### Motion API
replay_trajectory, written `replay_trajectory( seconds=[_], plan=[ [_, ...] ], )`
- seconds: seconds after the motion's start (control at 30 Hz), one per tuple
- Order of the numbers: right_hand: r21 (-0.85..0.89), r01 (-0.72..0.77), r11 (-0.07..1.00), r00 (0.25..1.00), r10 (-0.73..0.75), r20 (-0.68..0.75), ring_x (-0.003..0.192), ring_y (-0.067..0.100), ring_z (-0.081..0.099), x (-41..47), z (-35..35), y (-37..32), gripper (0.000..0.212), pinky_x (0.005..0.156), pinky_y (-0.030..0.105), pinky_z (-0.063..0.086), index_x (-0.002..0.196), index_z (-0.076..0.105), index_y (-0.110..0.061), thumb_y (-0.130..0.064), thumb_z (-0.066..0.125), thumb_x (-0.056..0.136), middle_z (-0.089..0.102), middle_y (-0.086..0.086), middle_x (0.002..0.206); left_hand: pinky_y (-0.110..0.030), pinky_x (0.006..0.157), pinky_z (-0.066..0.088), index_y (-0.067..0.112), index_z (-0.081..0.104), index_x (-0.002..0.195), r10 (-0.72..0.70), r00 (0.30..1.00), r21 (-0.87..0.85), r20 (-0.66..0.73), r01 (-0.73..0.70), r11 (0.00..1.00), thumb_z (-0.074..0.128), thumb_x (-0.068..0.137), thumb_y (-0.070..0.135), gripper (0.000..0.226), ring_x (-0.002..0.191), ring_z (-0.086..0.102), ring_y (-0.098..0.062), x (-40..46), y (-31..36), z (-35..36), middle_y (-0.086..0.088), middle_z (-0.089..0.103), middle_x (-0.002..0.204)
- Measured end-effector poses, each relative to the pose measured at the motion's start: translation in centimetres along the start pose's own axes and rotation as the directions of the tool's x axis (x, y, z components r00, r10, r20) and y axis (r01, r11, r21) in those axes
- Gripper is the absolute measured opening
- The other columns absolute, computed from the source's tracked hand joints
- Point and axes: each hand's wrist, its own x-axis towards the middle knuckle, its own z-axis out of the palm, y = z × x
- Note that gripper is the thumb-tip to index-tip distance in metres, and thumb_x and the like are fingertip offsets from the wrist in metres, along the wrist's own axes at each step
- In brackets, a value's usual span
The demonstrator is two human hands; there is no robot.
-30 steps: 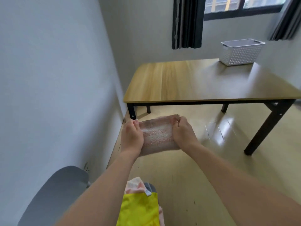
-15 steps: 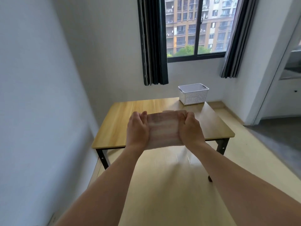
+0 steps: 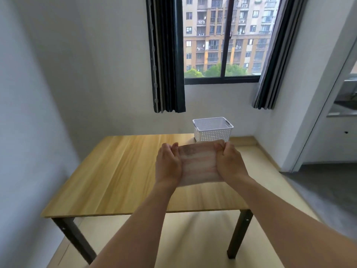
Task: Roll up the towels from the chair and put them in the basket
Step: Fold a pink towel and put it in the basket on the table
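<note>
I have stepped closer since a moment ago, so the table (image 3: pixel 119 171) now sits right under my arms and the basket (image 3: pixel 212 130) stands at its far right edge. The towel (image 3: pixel 199 163) hangs stretched between my left hand (image 3: pixel 168 165) and right hand (image 3: pixel 230 163), each clenched on one side edge. It is still flat, so if I loosen either grip it could sag or drop.

Both forearms are bare, no sleeves in view; the left hand (image 3: pixel 168 167) and right hand (image 3: pixel 230 163) wear nothing.

basket (image 3: pixel 212 129) on table (image 3: pixel 119 171) — far right corner
</note>
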Motion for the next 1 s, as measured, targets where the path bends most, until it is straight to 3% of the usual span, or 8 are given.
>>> replay_trajectory(
  seconds=[0.2,0.6,0.7,0.8,1.0],
  plan=[
    [0.012,-0.048,0.999,0.999,0.048,0.008,0.089,0.020,0.049,12.3,-5.4,8.2,0.030,0.075,0.031,0.035,0.103,0.050,-0.013,-0.039,0.035,0.101,0.054,0.000,0.101,-0.029,0.070,0.034,0.010,0.050,0.089,0.006,0.999,0.030,0.033,-0.007,1.000,0.035,0.102,0.039,0.035,0.079,0.051,-0.018,4.5,4.9,13.2,-0.001,0.057,0.089],
    [-0.025,0.032,0.999,0.992,-0.028,0.121,0.102,0.030,0.057,37.6,-16.7,19.6,0.033,0.079,0.036,0.043,0.109,0.051,-0.016,-0.041,0.033,0.100,0.061,0.010,0.114,-0.035,0.069,0.036,0.010,0.046,0.089,-0.056,0.995,0.030,-0.086,0.059,0.998,0.036,0.100,0.044,0.038,0.081,0.054,-0.023,13.7,15.5,37.2,0.002,0.056,0.082],
    [-0.007,0.068,0.998,0.980,-0.066,0.190,0.106,0.032,0.057,43.5,-16.1,20.8,0.029,0.082,0.036,0.042,0.104,0.050,-0.016,-0.040,0.033,0.101,0.061,0.010,0.116,-0.034,0.066,0.037,0.009,0.046,0.089,-0.075,0.988,0.033,-0.133,0.080,0.996,0.039,0.099,0.048,0.041,0.075,0.052,-0.020,17.6,16.1,40.5,0.005,0.054,0.077],
    [0.016,0.107,0.994,0.957,-0.107,0.271,0.110,0.031,0.055,49.5,-14.1,21.7,0.015,0.084,0.034,0.039,0.095,0.045,-0.027,-0.037,0.035,0.102,0.061,0.009,0.117,-0.033,0.064,0.034,0.009,0.046,0.088,-0.116,0.976,0.017,-0.186,0.122,0.992,0.041,0.098,0.049,0.041,0.072,0.051,-0.017,21.7,14.9,43.6,0.006,0.054,0.076],
    [-0.005,0.130,0.992,0.893,-0.115,0.435,0.112,0.026,0.052,61.9,-7.8,24.3,0.017,0.088,0.030,0.034,0.105,0.047,-0.021,-0.031,0.033,0.103,0.056,0.008,0.123,-0.031,0.061,0.040,0.010,0.050,0.088,-0.182,0.961,-0.014,-0.209,0.183,0.983,0.044,0.096,0.049,0.041,0.073,0.053,-0.014,30.7,9.8,49.7,0.003,0.058,0.079]
  ],
)
